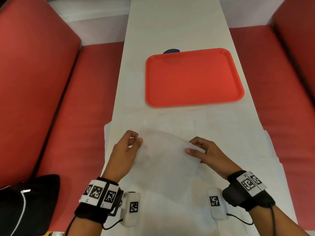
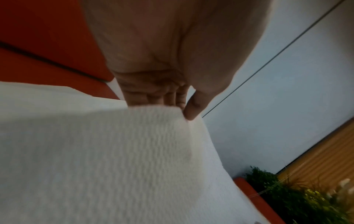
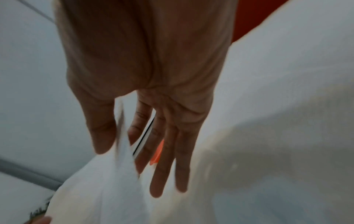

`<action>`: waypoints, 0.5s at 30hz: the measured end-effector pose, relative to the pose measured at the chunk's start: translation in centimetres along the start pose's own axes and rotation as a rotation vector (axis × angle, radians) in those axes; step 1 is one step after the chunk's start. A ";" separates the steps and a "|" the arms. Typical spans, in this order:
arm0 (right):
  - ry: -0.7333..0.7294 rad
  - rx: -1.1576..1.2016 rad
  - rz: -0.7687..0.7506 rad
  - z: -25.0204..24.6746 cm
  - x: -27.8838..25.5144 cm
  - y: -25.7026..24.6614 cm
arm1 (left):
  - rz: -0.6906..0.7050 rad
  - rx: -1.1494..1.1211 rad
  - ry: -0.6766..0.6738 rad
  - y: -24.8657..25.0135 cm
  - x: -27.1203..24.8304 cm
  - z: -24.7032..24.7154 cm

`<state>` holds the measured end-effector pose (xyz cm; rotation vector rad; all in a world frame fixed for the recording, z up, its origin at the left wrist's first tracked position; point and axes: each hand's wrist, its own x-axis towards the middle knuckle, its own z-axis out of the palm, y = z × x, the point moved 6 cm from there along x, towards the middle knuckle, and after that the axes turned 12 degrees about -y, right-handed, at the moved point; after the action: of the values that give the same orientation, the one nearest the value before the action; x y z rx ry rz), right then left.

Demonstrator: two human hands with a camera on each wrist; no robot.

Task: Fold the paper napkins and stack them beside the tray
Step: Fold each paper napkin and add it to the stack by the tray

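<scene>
A white paper napkin (image 1: 163, 147) hangs blurred in the air between both hands, above the near part of the white table (image 1: 170, 28). My left hand (image 1: 134, 142) pinches its left corner between thumb and curled fingers; the left wrist view shows the thumb on the napkin (image 2: 114, 151). My right hand (image 1: 191, 147) pinches the right edge between thumb and forefinger, the other fingers (image 3: 166, 166) straight, with the napkin (image 3: 107, 181) below. More unfolded white napkins (image 1: 221, 126) lie spread flat on the table under the hands. The red tray (image 1: 192, 77) sits beyond, empty.
Red bench seats (image 1: 80, 108) flank the narrow table on both sides. A black bag (image 1: 25, 203) lies on the left seat near me. A small purple and green thing (image 1: 171, 51) peeks out behind the tray's far edge.
</scene>
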<state>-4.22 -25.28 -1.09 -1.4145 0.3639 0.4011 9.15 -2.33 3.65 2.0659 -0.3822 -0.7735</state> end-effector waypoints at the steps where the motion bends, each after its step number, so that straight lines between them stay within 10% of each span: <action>1: 0.014 0.051 -0.009 0.1 0.1 -0.2 | 0.009 0.007 0.024 0.5 0.0 -0.1; 11: 0.042 0.127 -0.156 2.5 0.5 -5.6 | 0.369 0.262 -0.093 8.6 -2.9 3.7; 15: 0.006 0.180 -0.178 3.1 0.5 -6.4 | 0.471 -0.029 -0.183 10.0 -3.3 4.0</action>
<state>-0.67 -22.92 4.64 -1.2602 0.2687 0.2133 4.22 -8.84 11.43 1.7802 -0.9145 -0.6711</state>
